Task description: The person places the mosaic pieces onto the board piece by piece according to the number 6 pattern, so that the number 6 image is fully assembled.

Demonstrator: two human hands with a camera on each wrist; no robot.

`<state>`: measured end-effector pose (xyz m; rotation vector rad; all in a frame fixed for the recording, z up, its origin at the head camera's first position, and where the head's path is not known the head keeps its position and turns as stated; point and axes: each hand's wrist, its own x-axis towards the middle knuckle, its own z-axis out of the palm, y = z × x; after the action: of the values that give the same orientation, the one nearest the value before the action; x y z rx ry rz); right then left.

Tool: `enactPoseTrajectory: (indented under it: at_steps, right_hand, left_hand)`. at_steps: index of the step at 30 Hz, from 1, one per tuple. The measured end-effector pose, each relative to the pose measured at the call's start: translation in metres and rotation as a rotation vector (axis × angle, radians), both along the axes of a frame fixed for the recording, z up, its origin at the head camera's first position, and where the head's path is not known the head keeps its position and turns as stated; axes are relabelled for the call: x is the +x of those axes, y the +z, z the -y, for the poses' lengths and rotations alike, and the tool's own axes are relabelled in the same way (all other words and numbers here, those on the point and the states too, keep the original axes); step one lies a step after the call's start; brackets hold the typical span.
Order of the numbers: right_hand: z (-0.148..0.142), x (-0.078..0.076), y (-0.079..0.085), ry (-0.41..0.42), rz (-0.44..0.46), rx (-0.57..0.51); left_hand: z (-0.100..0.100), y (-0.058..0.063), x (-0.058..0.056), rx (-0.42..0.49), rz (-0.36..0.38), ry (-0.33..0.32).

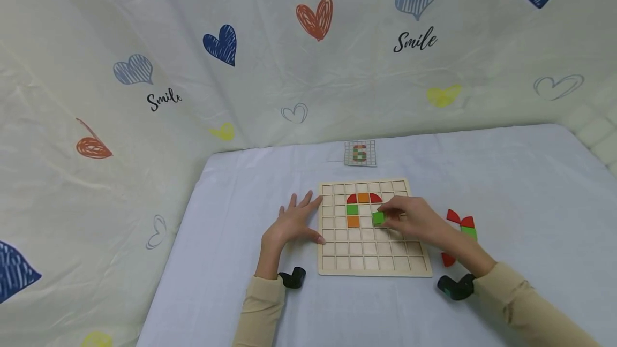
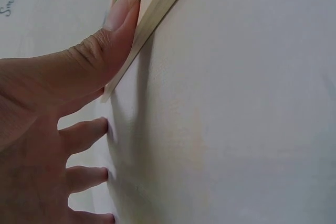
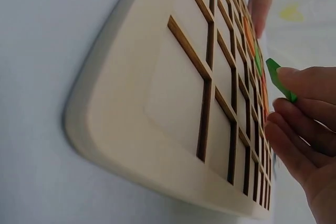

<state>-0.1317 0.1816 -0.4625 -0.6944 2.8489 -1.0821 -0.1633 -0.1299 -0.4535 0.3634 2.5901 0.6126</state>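
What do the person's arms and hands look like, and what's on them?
The left sleeve and right sleeve are plain beige, each ending in a cuff short of the hand. A black, rounded device shows beside each cuff: the left device and right device. The left hand and right hand are gloveless, with no rings visible.

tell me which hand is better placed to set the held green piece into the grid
Probably the right hand: it already pinches the green piece over the wooden board, while the left hand spreads at the board's left edge, holding no piece.
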Motion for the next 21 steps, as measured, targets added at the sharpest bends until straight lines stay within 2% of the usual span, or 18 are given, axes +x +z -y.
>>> enactPoseTrajectory:
  at_steps: [6,21]
  right_hand:
    - [0.007,-0.004,-0.005,0.035,-0.015,0.003]
    - [0.023,-0.011,-0.007,0.037,0.048,0.062]
  left_hand:
    - [0.000,0.000,-0.001,-0.011,0.000,-0.009]
    - [0.000,0.001,-0.001,-0.008,0.012,-0.004]
